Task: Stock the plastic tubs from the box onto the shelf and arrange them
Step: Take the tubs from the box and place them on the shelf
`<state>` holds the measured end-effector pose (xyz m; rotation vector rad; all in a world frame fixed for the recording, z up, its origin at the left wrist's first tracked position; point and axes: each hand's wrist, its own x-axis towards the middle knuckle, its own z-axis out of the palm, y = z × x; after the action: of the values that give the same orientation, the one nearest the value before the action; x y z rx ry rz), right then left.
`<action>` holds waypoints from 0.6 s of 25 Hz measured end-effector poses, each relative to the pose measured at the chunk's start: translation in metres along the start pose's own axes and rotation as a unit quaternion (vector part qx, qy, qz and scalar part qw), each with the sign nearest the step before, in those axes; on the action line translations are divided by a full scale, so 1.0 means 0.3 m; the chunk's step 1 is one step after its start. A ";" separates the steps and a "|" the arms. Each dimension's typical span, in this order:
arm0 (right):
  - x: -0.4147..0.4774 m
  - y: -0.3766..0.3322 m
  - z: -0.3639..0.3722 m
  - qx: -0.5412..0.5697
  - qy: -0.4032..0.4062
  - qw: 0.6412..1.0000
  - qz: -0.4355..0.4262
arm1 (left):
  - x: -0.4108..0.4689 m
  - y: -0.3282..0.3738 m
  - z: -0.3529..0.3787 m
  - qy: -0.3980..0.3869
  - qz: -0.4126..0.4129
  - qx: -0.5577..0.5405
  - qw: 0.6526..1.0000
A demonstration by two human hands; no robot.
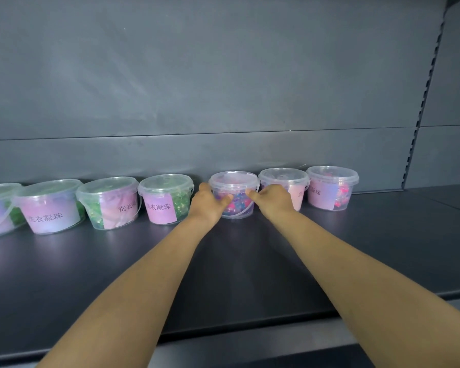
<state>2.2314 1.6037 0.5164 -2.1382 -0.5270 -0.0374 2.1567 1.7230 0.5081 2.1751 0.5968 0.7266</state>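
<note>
My left grip (208, 205) and right grip (274, 200) curled round a clear tub (234, 181), upright on the dark shelf (250, 266), other tubs (165, 200) either side

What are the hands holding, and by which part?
The left hand and right hand grip the blue-and-pink-filled tub by its opposite side walls.

Tubs (166, 199) in a row on shelf (250, 266), along back panel (223, 102)
</note>
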 end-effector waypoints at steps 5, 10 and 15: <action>-0.085 0.011 -0.100 -0.118 -0.032 0.990 -0.069 | -0.104 0.000 -0.103 -0.037 0.074 0.119 0.989; -0.260 -0.055 -0.281 -0.354 -0.099 0.918 -0.152 | -0.264 0.075 -0.287 -0.055 0.165 0.362 0.916; -0.511 -0.165 -0.484 -0.445 -0.059 0.873 -0.192 | -0.556 0.230 -0.480 -0.047 0.156 0.483 0.860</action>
<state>2.0975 1.4591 0.6068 -2.8902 -1.1736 -0.4542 1.9528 1.6523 0.5900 3.2823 0.6412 0.5131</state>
